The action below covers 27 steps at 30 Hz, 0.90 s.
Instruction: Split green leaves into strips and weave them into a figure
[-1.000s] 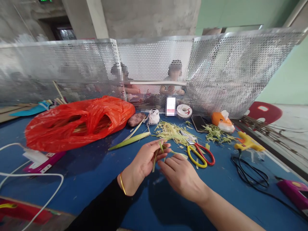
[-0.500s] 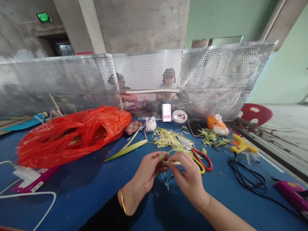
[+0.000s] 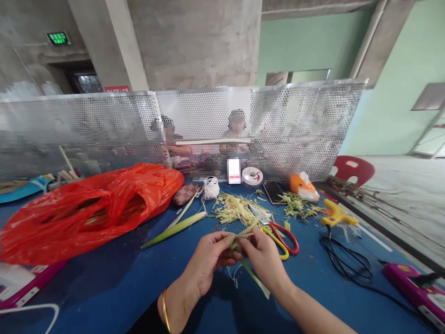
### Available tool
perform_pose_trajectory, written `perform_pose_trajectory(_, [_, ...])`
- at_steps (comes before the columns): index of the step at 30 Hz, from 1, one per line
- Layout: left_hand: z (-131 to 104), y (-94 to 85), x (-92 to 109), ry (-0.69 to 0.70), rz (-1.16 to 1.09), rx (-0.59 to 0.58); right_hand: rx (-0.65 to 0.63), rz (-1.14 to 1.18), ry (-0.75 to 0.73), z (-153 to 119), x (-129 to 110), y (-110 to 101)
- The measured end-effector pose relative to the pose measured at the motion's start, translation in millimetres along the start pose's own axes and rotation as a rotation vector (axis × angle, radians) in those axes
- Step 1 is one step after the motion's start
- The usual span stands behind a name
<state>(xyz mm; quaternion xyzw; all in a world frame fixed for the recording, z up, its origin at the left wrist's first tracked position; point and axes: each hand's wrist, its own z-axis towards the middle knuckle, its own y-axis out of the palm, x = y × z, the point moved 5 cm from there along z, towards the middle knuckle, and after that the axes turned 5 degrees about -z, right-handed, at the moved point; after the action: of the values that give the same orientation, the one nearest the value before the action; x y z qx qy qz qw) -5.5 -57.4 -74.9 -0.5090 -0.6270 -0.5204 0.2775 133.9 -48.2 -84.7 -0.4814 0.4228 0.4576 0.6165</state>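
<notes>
Both hands meet above the blue table [image 3: 114, 287] near its front. My left hand [image 3: 212, 255] pinches a small green leaf piece [image 3: 232, 241] between thumb and fingers. My right hand [image 3: 262, 253] grips the same green strips from the other side; one long strip [image 3: 256, 278] hangs down beneath it. A thin white thread [image 3: 234, 277] dangles below the fingertips. Just beyond my right hand lie scissors [image 3: 290, 241] with one red and one yellow handle loop. Behind the hands is a pile of pale green leaf scraps [image 3: 234, 208]. Fingers hide part of the held piece.
To the left are a red plastic bag [image 3: 104, 204] and a long green leaf [image 3: 175, 228]. White string [image 3: 211, 188], a ribbon spool [image 3: 252, 175], a dark phone [image 3: 273, 191] and a tissue pack [image 3: 304, 186] line the back. A yellow glue gun [image 3: 338, 214] with its cord is at the right.
The camera view has shifted, moving the table items left and down. A long green strip now hangs below my right hand. Both hands keep hold of the leaf piece.
</notes>
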Motion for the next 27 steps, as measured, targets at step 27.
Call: perform_pose_trajectory(27, [9.5,-15.5,-2.9,-0.106,-0.230,0.077,-0.236,-0.602,-0.928,-26.6,-53.1,3.0])
